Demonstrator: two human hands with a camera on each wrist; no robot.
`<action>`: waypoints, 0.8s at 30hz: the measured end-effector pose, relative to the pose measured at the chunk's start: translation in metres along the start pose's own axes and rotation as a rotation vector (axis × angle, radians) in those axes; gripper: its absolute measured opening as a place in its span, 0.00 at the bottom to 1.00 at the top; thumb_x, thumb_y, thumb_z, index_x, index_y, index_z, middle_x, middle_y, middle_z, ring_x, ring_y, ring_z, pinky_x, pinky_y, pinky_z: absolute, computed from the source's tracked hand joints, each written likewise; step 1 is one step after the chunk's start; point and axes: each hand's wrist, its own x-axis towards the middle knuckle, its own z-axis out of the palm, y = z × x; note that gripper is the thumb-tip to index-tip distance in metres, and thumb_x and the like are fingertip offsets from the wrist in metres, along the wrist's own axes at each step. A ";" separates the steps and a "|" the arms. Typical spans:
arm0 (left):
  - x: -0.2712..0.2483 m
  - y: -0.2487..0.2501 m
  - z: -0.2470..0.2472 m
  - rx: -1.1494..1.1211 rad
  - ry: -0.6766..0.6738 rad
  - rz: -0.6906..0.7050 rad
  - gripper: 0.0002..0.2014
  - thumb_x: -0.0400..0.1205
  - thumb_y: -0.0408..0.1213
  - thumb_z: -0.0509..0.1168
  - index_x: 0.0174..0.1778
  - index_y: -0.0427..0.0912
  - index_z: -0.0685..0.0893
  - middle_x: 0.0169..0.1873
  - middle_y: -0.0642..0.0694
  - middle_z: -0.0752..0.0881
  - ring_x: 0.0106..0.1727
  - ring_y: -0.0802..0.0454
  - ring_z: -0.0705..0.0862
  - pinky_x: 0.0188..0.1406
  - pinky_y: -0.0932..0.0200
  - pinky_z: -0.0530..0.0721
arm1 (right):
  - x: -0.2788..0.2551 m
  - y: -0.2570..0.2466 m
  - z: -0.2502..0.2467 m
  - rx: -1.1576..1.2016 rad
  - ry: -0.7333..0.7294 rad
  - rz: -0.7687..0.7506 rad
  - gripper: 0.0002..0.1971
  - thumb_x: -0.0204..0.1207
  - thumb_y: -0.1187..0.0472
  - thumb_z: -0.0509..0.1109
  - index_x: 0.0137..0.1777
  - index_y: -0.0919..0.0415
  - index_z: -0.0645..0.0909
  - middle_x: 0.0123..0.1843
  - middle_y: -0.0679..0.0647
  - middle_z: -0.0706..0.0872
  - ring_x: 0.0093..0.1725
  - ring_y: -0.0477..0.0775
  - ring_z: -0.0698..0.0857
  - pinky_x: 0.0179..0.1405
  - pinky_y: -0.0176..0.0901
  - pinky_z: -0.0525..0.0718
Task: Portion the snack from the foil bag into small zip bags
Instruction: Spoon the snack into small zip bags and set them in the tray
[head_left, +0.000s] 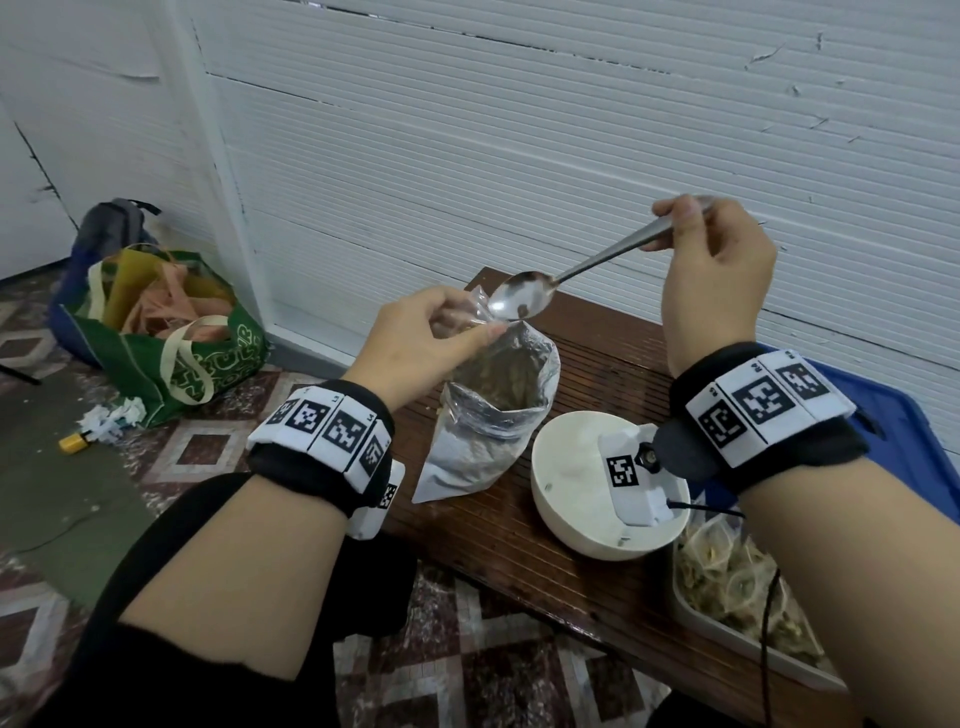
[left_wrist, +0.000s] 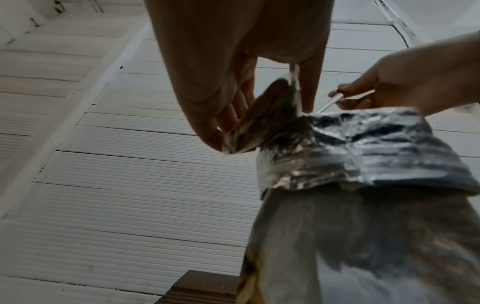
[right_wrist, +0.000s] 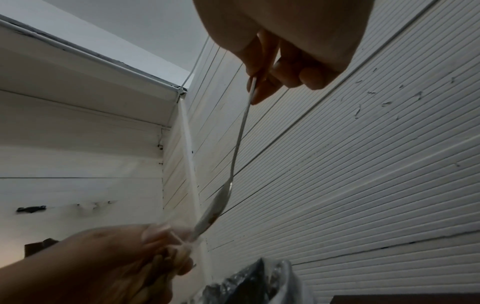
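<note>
left hand (head_left: 423, 338) pinching zip bag (head_left: 470, 312), right hand (head_left: 719, 270) holding spoon (head_left: 524, 301)

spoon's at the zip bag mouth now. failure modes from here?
1. The left hand pinches the small zip bag open by its edge; if the mouth sags, snack may drop outside.
2. The spoon hangs above the open foil bag; bumping that bag's rim might tip it.
3. The right hand grips the handle's far end, so control seems loose.
</note>
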 end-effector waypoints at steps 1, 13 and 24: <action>0.000 0.000 -0.001 -0.014 0.007 -0.002 0.14 0.74 0.49 0.74 0.51 0.53 0.80 0.43 0.59 0.83 0.45 0.65 0.82 0.41 0.79 0.79 | 0.002 0.001 -0.002 -0.013 0.037 0.016 0.11 0.84 0.61 0.61 0.46 0.58 0.84 0.35 0.41 0.83 0.34 0.33 0.83 0.40 0.24 0.77; 0.001 0.001 -0.004 -0.157 0.063 0.006 0.39 0.64 0.67 0.74 0.65 0.46 0.84 0.52 0.49 0.89 0.55 0.56 0.86 0.63 0.54 0.84 | -0.037 0.037 0.011 -0.467 -0.295 0.115 0.12 0.82 0.53 0.65 0.40 0.55 0.85 0.29 0.45 0.80 0.30 0.43 0.77 0.38 0.36 0.71; -0.006 0.014 -0.007 -0.161 0.098 0.081 0.25 0.66 0.64 0.70 0.57 0.60 0.87 0.48 0.51 0.88 0.48 0.49 0.85 0.52 0.41 0.87 | -0.049 0.046 0.017 -0.450 -0.434 0.157 0.09 0.76 0.49 0.72 0.44 0.54 0.88 0.37 0.46 0.85 0.43 0.45 0.81 0.43 0.37 0.72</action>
